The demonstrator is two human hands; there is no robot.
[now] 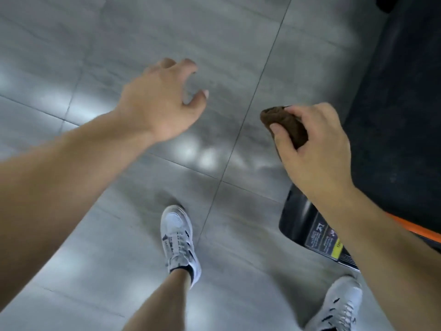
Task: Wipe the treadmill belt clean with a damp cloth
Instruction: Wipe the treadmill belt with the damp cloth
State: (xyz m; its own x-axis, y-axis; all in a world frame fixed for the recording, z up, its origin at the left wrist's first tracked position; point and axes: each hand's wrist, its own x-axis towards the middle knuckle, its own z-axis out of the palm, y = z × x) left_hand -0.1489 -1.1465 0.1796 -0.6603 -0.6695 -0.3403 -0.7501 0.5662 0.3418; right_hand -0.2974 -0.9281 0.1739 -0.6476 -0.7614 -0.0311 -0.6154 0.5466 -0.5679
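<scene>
Brown and soft, the cloth [290,126] sits bunched in your right hand [317,149], beside the treadmill belt [396,115]. It's light and floppy; keep it wadded in your palm. Your left hand [162,101] hangs loose, holding nothing.

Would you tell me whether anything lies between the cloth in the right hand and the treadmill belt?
Nothing visible does. The right hand grips the brown cloth above the floor beside the belt, with only open air between them.
</scene>
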